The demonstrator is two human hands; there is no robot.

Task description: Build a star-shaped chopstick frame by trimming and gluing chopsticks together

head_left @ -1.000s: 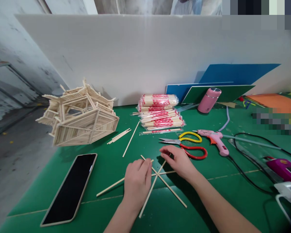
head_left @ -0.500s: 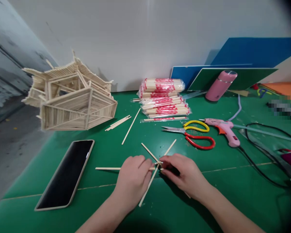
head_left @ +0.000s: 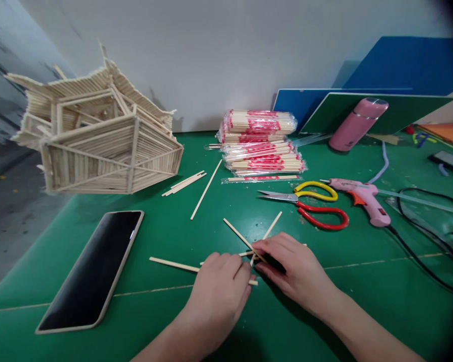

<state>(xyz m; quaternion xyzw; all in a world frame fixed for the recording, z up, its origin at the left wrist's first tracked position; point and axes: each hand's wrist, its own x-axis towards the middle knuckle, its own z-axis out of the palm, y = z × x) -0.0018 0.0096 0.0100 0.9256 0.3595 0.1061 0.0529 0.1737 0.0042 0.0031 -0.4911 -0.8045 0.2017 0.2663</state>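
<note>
Several thin wooden sticks lie crossed on the green mat near the front edge. My left hand rests on them with fingers curled, pinching one long stick that runs out to the left. My right hand is closed beside it, fingertips pinching the sticks where they cross. The two hands almost touch at the crossing point.
A stick-built model house stands at the back left; a phone lies face up beside my left arm. Wrapped chopstick packs, scissors, a pink glue gun with cable, a pink bottle and coloured boards lie behind and right.
Both hands have drawn nearer to me and closer together on the crossed sticks. The sticks have been shifted and re-angled. The camera has tilted down and moved closer to the table.
</note>
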